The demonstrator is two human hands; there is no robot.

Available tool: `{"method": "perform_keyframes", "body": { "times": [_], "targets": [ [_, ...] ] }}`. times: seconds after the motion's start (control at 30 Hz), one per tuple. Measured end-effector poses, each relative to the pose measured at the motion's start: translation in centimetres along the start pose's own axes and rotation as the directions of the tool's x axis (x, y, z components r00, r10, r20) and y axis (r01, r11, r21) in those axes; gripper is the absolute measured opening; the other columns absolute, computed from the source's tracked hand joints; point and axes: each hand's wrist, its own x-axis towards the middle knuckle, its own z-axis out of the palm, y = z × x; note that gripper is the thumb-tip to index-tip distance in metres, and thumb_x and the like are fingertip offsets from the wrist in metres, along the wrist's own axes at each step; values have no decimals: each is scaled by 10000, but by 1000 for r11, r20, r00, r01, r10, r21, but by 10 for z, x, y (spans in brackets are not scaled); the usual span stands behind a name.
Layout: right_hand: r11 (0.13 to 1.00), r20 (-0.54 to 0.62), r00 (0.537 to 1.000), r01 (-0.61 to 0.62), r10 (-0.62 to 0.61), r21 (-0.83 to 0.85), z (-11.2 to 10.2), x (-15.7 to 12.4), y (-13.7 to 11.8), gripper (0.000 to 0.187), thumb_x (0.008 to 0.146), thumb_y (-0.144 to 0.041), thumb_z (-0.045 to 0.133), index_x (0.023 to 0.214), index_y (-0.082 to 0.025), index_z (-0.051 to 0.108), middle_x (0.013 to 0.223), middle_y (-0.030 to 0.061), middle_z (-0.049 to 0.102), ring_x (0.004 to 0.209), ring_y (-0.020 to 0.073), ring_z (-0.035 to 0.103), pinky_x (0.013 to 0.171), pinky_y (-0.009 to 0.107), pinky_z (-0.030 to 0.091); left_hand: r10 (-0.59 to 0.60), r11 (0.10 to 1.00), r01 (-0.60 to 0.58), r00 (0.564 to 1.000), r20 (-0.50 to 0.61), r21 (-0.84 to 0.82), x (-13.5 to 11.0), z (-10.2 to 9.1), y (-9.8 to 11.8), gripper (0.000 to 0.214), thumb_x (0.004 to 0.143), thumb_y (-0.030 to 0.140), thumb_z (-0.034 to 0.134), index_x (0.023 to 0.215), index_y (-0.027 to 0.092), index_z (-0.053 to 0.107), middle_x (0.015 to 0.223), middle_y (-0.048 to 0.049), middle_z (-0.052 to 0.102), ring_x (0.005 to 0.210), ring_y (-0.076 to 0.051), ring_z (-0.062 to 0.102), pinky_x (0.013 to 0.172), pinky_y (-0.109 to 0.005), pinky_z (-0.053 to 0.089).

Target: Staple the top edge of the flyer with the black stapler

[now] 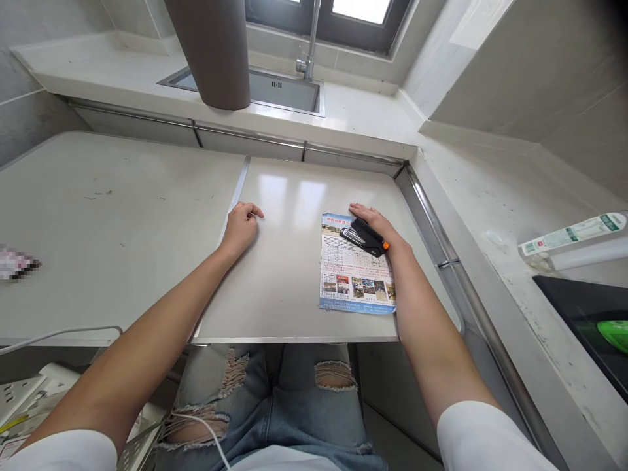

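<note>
My left hand (pixel 241 227) rests on its side on the white table, near the seam between the two tabletop sections. Its fingers are loosely bent and apart, with nothing seen in them. On the right, my right hand (pixel 379 224) lies with fingers stretched out, beside a black stapler (pixel 364 238) with an orange end piece. The hand borders the stapler but does not grip it. Under the stapler is a printed leaflet (pixel 356 288) with blue borders, rows of text and small photos. My right wrist and forearm cover part of its right edge.
A metal rail (pixel 436 226) runs along the table's right side. Beyond the far edge stand a counter with a sink (pixel 287 91) and a thick brown pipe (pixel 210 52). A green-and-white package (pixel 572 233) lies on the right counter. A white cable (pixel 63 332) crosses the near-left edge.
</note>
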Motion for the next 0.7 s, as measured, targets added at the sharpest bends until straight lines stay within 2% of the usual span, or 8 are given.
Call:
{"method": "perform_keyframes", "body": {
  "times": [0.2,0.33,0.4,0.57,0.7],
  "targets": [
    [1000,36,999,-26,26,1,2,0,-7,517,1091,-386,370,1585,-299,494,1698,54,387,1610,238,302,1307,603,176,-102,956,86,994,-42,-282,4,-2,2,252,688,-28,623,667,195,739,778,-36,623,759,-195,494,724,-316,376],
    [998,52,998,-36,38,-41,7,5,-25,517,1091,-356,363,1590,-297,483,1705,58,376,1611,228,298,1312,604,153,-44,865,21,998,-35,-502,13,-12,4,223,622,-4,563,550,186,655,659,-40,558,726,-182,498,659,-293,367],
    [998,54,998,-39,41,-49,12,12,-40,515,1091,-328,350,1585,-289,490,1709,60,367,1611,223,299,1317,592,150,-24,803,-9,999,-47,-596,19,-20,3,200,572,4,536,488,178,591,627,-47,512,701,-171,497,634,-285,365],
    [990,109,985,-125,131,-57,34,41,-92,557,1072,-206,301,1603,-259,462,1744,81,271,1632,254,237,1302,649,140,-119,644,-8,987,-111,-765,30,-36,-4,150,502,19,532,489,167,508,655,-47,494,653,-138,482,584,-258,367],
    [999,148,988,-26,33,-44,56,70,-141,581,1077,-188,289,1640,-286,394,1763,55,207,1644,235,191,1303,669,82,-150,559,-29,979,-135,-829,36,-44,-9,177,511,20,552,527,162,449,694,-28,483,636,-112,457,576,-231,385]
  ]
}}
